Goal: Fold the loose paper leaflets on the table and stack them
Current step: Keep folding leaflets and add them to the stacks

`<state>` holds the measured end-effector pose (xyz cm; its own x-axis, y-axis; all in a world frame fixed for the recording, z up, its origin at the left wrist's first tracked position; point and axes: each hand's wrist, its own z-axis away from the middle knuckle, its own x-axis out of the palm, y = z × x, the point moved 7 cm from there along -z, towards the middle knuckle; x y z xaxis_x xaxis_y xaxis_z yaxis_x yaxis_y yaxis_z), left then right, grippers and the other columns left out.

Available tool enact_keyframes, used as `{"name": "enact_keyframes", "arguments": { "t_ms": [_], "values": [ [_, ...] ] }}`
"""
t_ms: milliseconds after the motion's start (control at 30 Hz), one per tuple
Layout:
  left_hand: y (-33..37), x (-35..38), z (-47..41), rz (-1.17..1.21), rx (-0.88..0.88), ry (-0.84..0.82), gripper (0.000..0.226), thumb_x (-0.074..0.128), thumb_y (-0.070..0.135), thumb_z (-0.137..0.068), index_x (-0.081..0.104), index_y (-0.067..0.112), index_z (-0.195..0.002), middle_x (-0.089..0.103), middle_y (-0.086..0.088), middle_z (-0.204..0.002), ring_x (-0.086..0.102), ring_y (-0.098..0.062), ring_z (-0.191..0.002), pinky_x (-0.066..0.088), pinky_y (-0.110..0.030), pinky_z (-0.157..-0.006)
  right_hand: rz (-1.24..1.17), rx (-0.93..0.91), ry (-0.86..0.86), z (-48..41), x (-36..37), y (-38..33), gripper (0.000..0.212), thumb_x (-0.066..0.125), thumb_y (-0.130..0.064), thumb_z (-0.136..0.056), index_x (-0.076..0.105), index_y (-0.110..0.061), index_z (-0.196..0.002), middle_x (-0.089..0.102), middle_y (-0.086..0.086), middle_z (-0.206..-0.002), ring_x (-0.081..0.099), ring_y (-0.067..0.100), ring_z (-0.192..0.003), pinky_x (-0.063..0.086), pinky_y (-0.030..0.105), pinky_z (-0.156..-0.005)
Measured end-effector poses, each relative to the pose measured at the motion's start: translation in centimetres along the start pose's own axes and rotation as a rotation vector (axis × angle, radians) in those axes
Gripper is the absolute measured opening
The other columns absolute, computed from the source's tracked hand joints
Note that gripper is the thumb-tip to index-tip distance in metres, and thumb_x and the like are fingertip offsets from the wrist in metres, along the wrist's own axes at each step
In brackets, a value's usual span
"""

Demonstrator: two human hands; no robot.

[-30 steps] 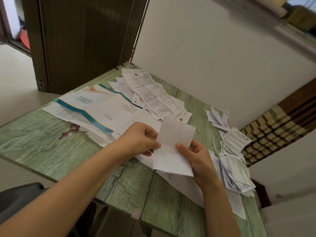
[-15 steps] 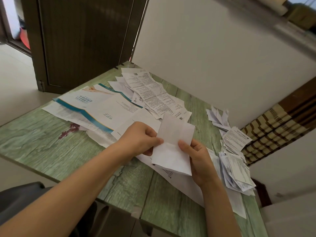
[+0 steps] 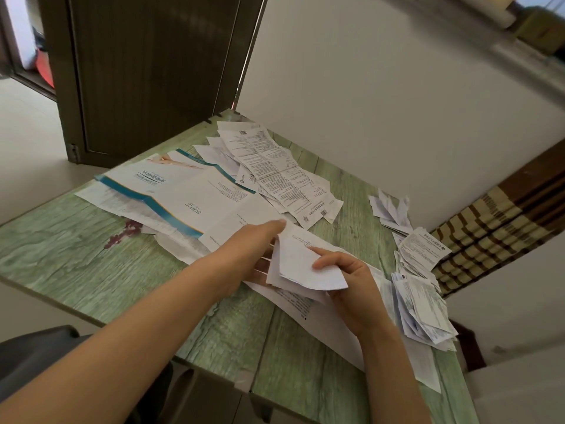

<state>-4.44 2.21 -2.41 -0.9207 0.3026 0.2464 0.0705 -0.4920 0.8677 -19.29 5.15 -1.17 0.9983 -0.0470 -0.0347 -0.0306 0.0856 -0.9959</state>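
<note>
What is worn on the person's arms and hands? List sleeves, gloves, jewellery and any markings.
Nothing worn shows. The left forearm and right forearm are bare up to the frame edge: no sleeve, watch or band. The left hand and right hand are ungloved, with no ring on the fingers in view. No markings are visible.

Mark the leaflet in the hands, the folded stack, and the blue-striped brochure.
leaflet in the hands [image 3: 301, 261]: head view, on its white top face.
folded stack [image 3: 425, 307]: head view, on the top sheet.
blue-striped brochure [image 3: 189, 194]: head view, on its white middle panel.
</note>
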Motion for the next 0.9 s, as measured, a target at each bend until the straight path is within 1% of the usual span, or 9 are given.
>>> {"name": "enact_keyframes", "arguments": {
  "t_ms": [67,133,167,267,367,434,500,734,900],
  "values": [
    [-0.2,0.4,0.1,-0.061,-0.002,-0.022,0.028,0.058,0.036,-0.091,0.063,0.009,-0.091,0.069,-0.010,-0.088,0.067,-0.025,-0.073,0.058,-0.030,-0.058,0.006,-0.016,-0.014,0.0,0.2,-0.1,0.048,0.051,0.015,-0.082,0.073,-0.018,-0.054,0.073,-0.006,-0.096,0.066,0.012,-0.096,0.053,0.024,-0.071],
    [-0.3,0.4,0.0,-0.166,0.046,0.023,0.022,0.062,0.025,-0.090,0.061,0.002,-0.089,0.064,-0.008,-0.084,0.060,-0.018,-0.065,0.051,-0.021,-0.046,-0.002,-0.009,-0.020,0.0,0.4,-0.1,0.047,0.050,0.014,-0.082,0.074,-0.017,-0.057,0.073,-0.007,-0.094,0.067,0.010,-0.092,0.054,0.023,-0.071],
    [-0.2,0.2,-0.1,-0.235,0.083,0.065,0.018,0.061,0.021,-0.091,0.059,0.003,-0.088,0.059,-0.008,-0.083,0.055,-0.017,-0.064,0.047,-0.021,-0.047,-0.011,0.003,-0.016,0.0,0.4,0.0,0.046,0.050,0.013,-0.083,0.075,-0.017,-0.059,0.073,-0.007,-0.091,0.067,0.009,-0.088,0.054,0.022,-0.070],
    [0.5,-0.4,-0.5,-0.384,0.211,0.169,0.015,0.057,0.021,-0.092,0.057,0.008,-0.084,0.049,-0.011,-0.082,0.046,-0.019,-0.071,0.036,-0.031,-0.062,-0.054,0.037,0.032,-0.2,0.0,0.2,0.050,0.037,0.010,-0.087,0.077,-0.014,-0.067,0.072,-0.002,-0.079,0.065,0.009,-0.070,0.049,0.018,-0.056],
    [1.0,-0.5,-0.5,-0.408,0.299,0.202,0.027,0.055,0.020,-0.091,0.062,-0.006,-0.087,0.054,-0.011,-0.078,0.048,-0.020,-0.071,0.036,-0.031,-0.065,-0.171,0.035,0.030,-0.3,-0.3,0.4,0.047,0.031,0.001,-0.084,0.077,-0.007,-0.075,0.070,0.009,-0.083,0.063,0.015,-0.070,0.049,0.022,-0.058],
    [1.4,-0.4,-0.2,-0.413,0.349,0.195,0.025,0.057,0.018,-0.091,0.064,-0.006,-0.089,0.060,-0.015,-0.079,0.053,-0.023,-0.072,0.041,-0.033,-0.066,-0.157,0.035,0.018,-0.3,-0.2,0.4,0.033,0.045,-0.004,-0.083,0.077,-0.009,-0.078,0.069,0.007,-0.085,0.062,0.015,-0.072,0.050,0.023,-0.059],
    [1.5,-0.3,-0.2,-0.375,0.374,0.181,0.018,0.061,0.016,-0.089,0.068,0.000,-0.090,0.068,-0.017,-0.089,0.062,-0.028,-0.081,0.050,-0.038,-0.072,-0.088,0.027,0.036,-0.3,-0.3,0.5,0.031,0.054,0.003,-0.084,0.078,-0.014,-0.076,0.069,0.003,-0.081,0.062,0.012,-0.071,0.050,0.019,-0.056],
    [2.0,-0.5,-0.2,-0.262,0.427,0.192,0.006,0.061,0.010,-0.090,0.067,0.008,-0.089,0.067,-0.008,-0.088,0.062,-0.018,-0.074,0.050,-0.017,-0.049,-0.068,-0.021,0.130,-0.3,-0.9,0.2,0.030,0.059,0.006,-0.082,0.078,-0.015,-0.072,0.071,0.001,-0.081,0.064,0.013,-0.074,0.053,0.019,-0.060],
    [2.5,-1.1,0.0,-0.189,0.462,0.263,0.006,0.061,0.009,-0.090,0.066,0.009,-0.093,0.063,-0.002,-0.080,0.061,-0.012,-0.068,0.054,-0.019,-0.051,-0.070,-0.033,0.280,0.0,-2.3,0.0,0.028,0.058,0.007,-0.085,0.076,-0.012,-0.076,0.068,0.008,-0.086,0.062,0.017,-0.070,0.053,0.021,-0.054]
  ]
}}
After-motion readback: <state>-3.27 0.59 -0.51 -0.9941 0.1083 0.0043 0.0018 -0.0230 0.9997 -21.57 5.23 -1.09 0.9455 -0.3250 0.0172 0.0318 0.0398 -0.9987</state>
